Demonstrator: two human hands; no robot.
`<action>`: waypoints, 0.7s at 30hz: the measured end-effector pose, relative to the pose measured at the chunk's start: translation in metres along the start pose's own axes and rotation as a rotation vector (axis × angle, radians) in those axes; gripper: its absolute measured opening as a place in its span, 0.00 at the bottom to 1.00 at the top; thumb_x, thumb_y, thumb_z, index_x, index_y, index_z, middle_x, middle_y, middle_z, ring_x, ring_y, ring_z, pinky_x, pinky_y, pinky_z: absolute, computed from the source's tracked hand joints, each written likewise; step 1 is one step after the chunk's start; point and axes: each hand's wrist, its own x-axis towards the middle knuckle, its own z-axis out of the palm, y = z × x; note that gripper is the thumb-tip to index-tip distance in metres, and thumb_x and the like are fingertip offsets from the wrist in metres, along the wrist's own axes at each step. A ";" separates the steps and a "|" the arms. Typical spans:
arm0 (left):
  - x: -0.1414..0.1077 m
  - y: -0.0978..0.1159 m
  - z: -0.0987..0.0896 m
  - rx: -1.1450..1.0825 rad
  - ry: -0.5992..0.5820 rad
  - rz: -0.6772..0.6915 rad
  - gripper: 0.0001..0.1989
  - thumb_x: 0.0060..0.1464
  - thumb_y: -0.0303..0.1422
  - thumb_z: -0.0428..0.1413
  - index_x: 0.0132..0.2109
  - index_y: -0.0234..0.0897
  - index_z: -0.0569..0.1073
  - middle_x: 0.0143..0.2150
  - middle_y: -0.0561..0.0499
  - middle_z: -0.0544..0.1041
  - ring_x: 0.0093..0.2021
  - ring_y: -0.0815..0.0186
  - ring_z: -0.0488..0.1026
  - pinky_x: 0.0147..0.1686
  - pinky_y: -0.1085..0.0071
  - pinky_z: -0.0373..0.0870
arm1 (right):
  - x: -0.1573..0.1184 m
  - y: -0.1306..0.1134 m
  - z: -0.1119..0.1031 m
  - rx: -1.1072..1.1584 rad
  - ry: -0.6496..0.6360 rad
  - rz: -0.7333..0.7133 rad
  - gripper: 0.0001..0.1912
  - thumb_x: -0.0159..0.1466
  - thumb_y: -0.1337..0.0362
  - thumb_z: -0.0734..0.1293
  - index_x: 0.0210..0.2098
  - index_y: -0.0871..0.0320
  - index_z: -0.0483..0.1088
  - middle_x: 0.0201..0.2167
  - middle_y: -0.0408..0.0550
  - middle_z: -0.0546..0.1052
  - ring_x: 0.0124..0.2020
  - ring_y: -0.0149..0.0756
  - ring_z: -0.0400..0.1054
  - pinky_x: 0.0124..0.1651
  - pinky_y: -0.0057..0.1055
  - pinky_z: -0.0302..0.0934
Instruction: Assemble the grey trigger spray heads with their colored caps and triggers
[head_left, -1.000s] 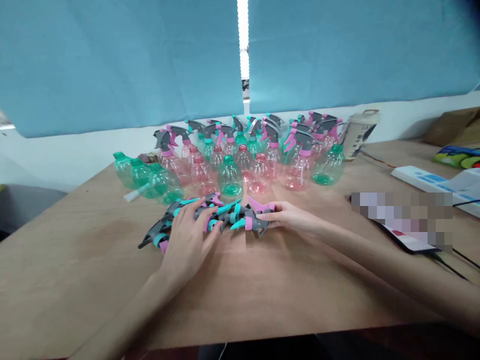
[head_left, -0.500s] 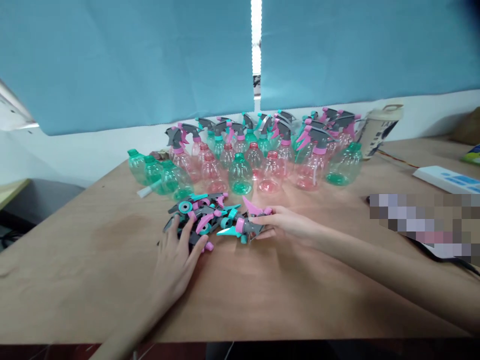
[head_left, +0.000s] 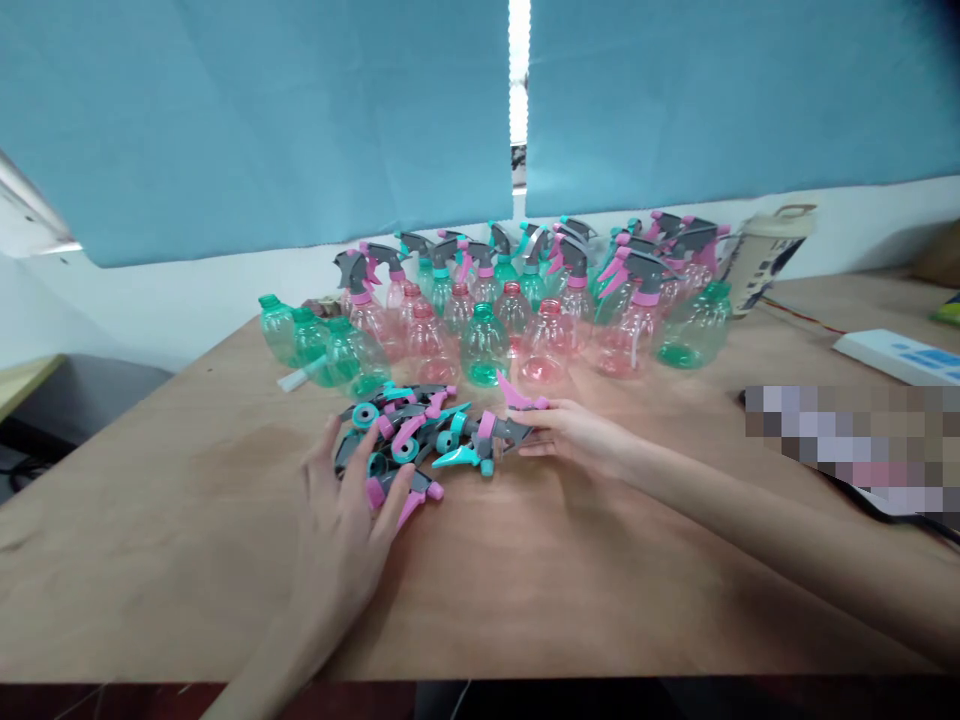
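Note:
My right hand [head_left: 574, 438] grips a grey spray head with a pink collar and trigger [head_left: 513, 431] at the right side of a pile. That pile of spray heads [head_left: 409, 425] mixes grey bodies with pink or turquoise parts. Spread fingers of my left hand [head_left: 349, 500] rest at the pile's left edge, beside a pink and grey spray head [head_left: 420, 487]. Just beyond stand open bottles without heads, among them a green bottle [head_left: 484, 345] and a pink bottle [head_left: 546, 345]. Fingertips of my left hand are partly hidden among the heads.
Behind are several bottles fitted with spray heads [head_left: 574, 285]. A lidded cup [head_left: 766, 262] stands back right, near a white power strip [head_left: 900, 355]. A blurred-out flat object [head_left: 847, 450] lies at right. The wooden table [head_left: 187, 560] ends at its front edge.
My right hand has drawn its spray head slightly to the right. My left hand has shifted a little, and the pink and grey spray head beside it now shows more fully.

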 end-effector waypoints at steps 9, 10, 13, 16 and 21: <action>0.033 0.074 0.016 -0.502 -0.332 0.124 0.14 0.56 0.36 0.54 0.49 0.40 0.65 0.47 0.47 0.68 0.42 0.62 0.70 0.39 0.65 0.72 | -0.042 -0.006 -0.013 0.142 -0.135 0.095 0.13 0.62 0.56 0.64 0.29 0.60 0.69 0.21 0.41 0.69 0.21 0.26 0.62 0.27 0.24 0.61; 0.035 0.083 0.021 -0.531 -0.307 0.134 0.13 0.55 0.36 0.55 0.47 0.39 0.66 0.45 0.47 0.68 0.41 0.63 0.70 0.38 0.66 0.71 | -0.046 -0.004 -0.014 0.148 -0.146 0.098 0.14 0.62 0.55 0.63 0.28 0.60 0.69 0.20 0.41 0.68 0.21 0.26 0.62 0.27 0.25 0.61; 0.041 0.104 0.035 -0.581 -0.139 0.195 0.15 0.52 0.35 0.58 0.45 0.38 0.65 0.43 0.47 0.65 0.42 0.62 0.67 0.39 0.65 0.70 | -0.053 0.001 -0.018 0.153 -0.163 0.097 0.13 0.63 0.57 0.61 0.30 0.60 0.68 0.20 0.40 0.66 0.20 0.25 0.59 0.27 0.25 0.60; 0.048 0.118 0.044 -0.597 -0.098 0.245 0.22 0.50 0.35 0.61 0.51 0.40 0.63 0.47 0.46 0.62 0.47 0.60 0.65 0.45 0.62 0.69 | -0.056 0.001 -0.025 0.121 -0.145 0.058 0.12 0.63 0.59 0.58 0.31 0.59 0.68 0.19 0.38 0.63 0.19 0.24 0.56 0.27 0.26 0.59; 0.056 0.133 0.059 -0.578 -0.253 0.240 0.20 0.51 0.38 0.59 0.50 0.43 0.65 0.54 0.46 0.58 0.56 0.54 0.60 0.55 0.53 0.61 | -0.056 0.000 -0.034 -0.077 0.014 -0.120 0.10 0.61 0.60 0.57 0.30 0.56 0.67 0.20 0.40 0.64 0.23 0.28 0.60 0.27 0.25 0.57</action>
